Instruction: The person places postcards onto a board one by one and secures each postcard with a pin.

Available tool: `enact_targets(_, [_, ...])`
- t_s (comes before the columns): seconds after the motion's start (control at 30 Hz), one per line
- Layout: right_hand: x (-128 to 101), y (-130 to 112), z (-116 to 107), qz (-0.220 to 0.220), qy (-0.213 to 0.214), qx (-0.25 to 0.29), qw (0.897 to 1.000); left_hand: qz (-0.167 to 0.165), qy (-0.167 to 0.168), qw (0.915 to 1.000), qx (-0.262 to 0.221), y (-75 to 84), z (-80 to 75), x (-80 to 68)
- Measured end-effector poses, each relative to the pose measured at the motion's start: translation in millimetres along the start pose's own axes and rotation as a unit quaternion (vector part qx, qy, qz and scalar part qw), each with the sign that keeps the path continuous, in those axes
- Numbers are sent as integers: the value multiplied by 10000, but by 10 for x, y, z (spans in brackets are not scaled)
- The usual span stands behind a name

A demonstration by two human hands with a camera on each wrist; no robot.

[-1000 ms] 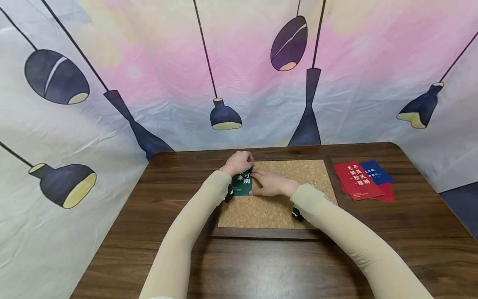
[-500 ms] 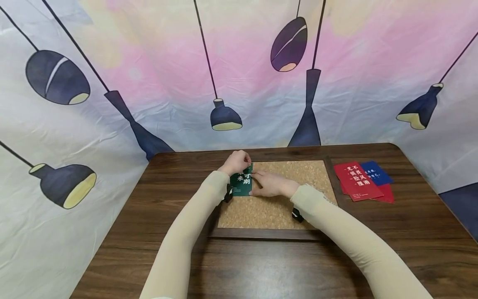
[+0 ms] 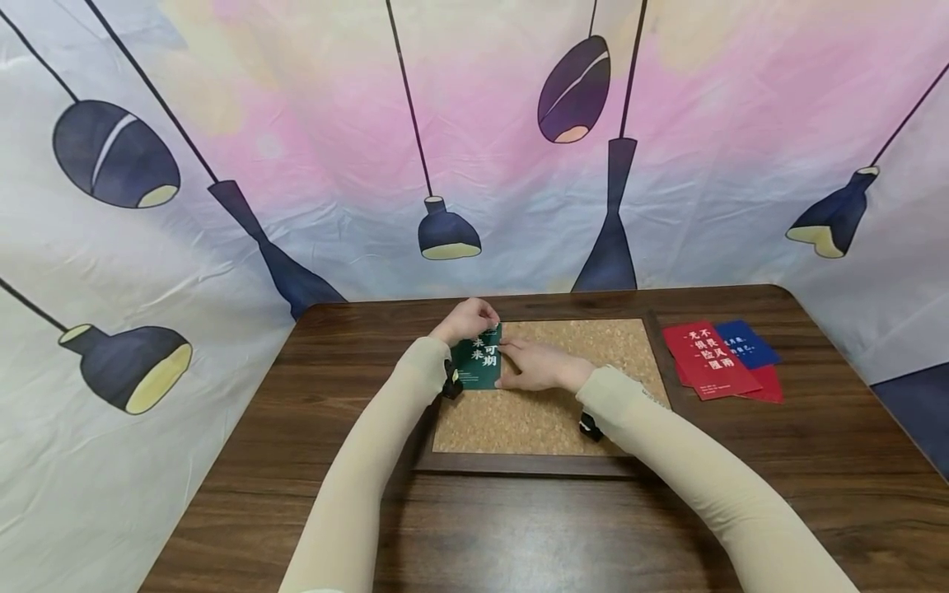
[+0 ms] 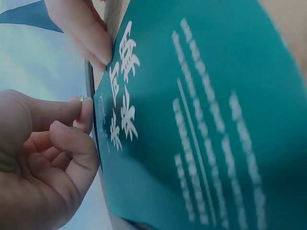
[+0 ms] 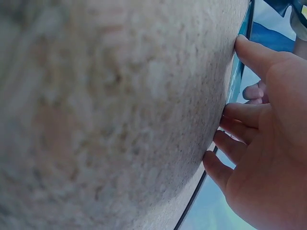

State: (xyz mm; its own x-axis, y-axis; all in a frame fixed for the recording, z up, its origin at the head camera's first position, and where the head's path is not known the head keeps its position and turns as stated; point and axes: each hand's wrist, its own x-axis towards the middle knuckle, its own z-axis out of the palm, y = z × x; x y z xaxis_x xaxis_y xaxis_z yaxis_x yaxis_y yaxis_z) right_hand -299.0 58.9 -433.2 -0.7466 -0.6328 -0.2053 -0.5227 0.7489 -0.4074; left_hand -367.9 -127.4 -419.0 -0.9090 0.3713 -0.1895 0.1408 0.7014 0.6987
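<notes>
Green card (image 3: pixel 480 362) — lying at the cork board's (image 3: pixel 563 412) far left corner, its far edge pinched by the curled left hand (image 3: pixel 469 319), its right edge steadied by the flat, straight-fingered right hand (image 3: pixel 537 366) — evidently held square for positioning.

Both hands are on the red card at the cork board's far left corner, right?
Not red: the card under the left hand and right hand is green, as the head view shows. It does lie at the cork board far left corner.
</notes>
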Motion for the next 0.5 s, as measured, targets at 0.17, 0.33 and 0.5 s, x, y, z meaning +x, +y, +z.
enact_targets(0.17, [0, -6, 8, 6, -2, -48, 10000, -158, 37, 9995, -262, -4, 46, 28])
enact_targets(0.33, [-8, -10, 0, 43, -33, -57, 10000, -424, 197, 9981, -394, 29, 72, 55])
enact_targets(0.5, [-14, -19, -6, 60, -25, -58, 10000, -714, 325, 9960, -436, 88, 76, 76])
